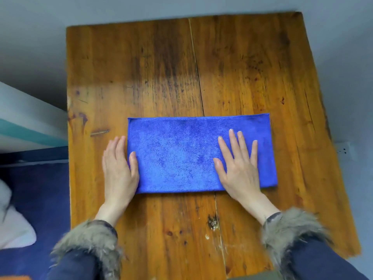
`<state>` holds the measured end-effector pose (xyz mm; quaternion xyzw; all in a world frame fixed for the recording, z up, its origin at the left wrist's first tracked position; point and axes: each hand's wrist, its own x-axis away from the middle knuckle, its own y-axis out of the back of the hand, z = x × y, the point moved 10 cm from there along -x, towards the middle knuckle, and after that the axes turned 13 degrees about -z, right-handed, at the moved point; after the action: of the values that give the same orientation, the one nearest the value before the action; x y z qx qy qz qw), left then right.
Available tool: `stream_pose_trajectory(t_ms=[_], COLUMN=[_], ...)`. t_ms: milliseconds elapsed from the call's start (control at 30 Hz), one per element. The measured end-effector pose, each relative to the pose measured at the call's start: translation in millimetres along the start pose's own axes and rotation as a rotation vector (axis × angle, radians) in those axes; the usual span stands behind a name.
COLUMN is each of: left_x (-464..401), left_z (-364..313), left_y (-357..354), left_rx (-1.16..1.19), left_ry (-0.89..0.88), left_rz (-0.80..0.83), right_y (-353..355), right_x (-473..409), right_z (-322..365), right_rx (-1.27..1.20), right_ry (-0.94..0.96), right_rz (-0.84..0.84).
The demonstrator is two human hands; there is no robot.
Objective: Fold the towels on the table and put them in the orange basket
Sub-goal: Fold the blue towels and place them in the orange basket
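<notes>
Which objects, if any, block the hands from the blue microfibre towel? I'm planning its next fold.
Nothing visible does. The right hand lies flat on the blue microfibre towel, the left hand rests at its left edge, thumb on the cloth. Only bare wooden table surrounds it.

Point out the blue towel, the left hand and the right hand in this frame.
blue towel (177,154): head view, on the bare middle of the cloth.
left hand (119,170): head view, on the back of the hand.
right hand (240,168): head view, on the back of the hand.
</notes>
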<state>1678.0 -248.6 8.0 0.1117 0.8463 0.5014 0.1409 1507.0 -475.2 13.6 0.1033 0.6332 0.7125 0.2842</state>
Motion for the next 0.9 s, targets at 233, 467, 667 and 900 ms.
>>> stream_pose_trajectory(t_ms=[233,467,667,900], left_x=[-12,-15,-20,-16], left_z=[31,27,18,25], left_y=[-2,-6,4,-4], left_rx=[0.03,-0.008,-0.007,0.498], left_ry=[0.301,0.381,0.338,0.587], left_rz=[-0.033,0.05,0.064,0.297], right_y=[-27,-31,-32,-34], right_x=[3,7,7,8], right_z=[51,52,51,51], right_rx=[-0.002,0.081,0.092,0.093], right_ry=[0.035,0.045,0.026,0.025], right_rz=[0.015,-0.007,0.017,0.043])
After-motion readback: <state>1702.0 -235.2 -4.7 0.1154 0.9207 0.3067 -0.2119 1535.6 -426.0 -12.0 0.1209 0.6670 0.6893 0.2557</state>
